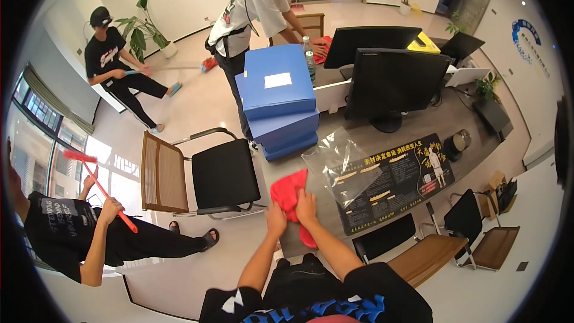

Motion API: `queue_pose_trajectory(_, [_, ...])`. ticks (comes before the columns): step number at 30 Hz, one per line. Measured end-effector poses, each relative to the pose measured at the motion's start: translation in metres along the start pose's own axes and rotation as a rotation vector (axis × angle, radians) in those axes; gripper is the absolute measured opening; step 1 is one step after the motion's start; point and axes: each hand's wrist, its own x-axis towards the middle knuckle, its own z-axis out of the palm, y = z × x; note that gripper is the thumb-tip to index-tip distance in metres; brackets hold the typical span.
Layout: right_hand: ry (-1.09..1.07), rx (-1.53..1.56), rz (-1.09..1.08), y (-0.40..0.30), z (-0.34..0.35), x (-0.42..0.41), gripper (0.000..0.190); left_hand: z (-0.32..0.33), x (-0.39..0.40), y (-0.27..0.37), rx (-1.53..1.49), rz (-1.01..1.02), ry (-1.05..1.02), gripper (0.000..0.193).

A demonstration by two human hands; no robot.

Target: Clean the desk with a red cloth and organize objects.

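A red cloth (289, 188) is bunched between my two hands near the corner of the grey desk (291, 240). My left hand (276, 222) grips its left side, and my right hand (306, 208) pinches its right side. Part of the cloth hangs down below my right hand. Just beyond sits a stack of blue file boxes (280, 83), the top one bearing a white label. To the right, a crumpled clear plastic bag (338, 157) partly covers a black printed desk mat (394, 184).
Black monitors (394, 85) and plastic bottles (310, 63) stand on the desk. A chair (224, 172) is at left; more chairs (426, 255) are at right. Across the desk a person (251, 9) wipes with a red cloth; two others (105, 49) hold long-handled cleaning tools.
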Motion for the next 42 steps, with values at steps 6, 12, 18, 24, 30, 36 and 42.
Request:
queue_pose_trajectory(6, [-0.035,0.546,-0.276,-0.011,-0.065,0.029,0.026,-0.056,0.051,-0.008,-0.136,0.001,0.256,0.028])
queue_pose_trajectory(12, [-0.165,0.431,-0.184,0.071,-0.112,-0.094,0.031,-0.070,-0.087,0.007,-0.395,0.092,0.081,0.050])
queue_pose_trajectory(18, [-0.223,0.085,-0.253,0.028,-0.082,-0.121,0.055,-0.019,-0.136,0.015,0.128,0.193,-0.279,0.050])
queue_pose_trajectory(24, [-0.028,-0.037,-0.275,-0.005,-0.036,0.001,0.053,-0.014,0.006,0.004,0.221,0.203,-0.168,0.047])
queue_pose_trajectory(30, [-0.075,0.012,-0.104,-0.016,-0.042,0.020,0.051,-0.033,0.046,0.015,0.202,0.209,-0.258,0.048])
queue_pose_trajectory(36, [-0.108,-0.026,-0.222,0.043,-0.075,-0.133,0.046,-0.041,-0.121,0.006,0.349,0.591,-0.432,0.046])
queue_pose_trajectory(42, [-0.194,-0.069,-0.269,0.052,-0.079,-0.138,0.044,-0.027,-0.166,0.003,0.073,0.385,-0.399,0.043])
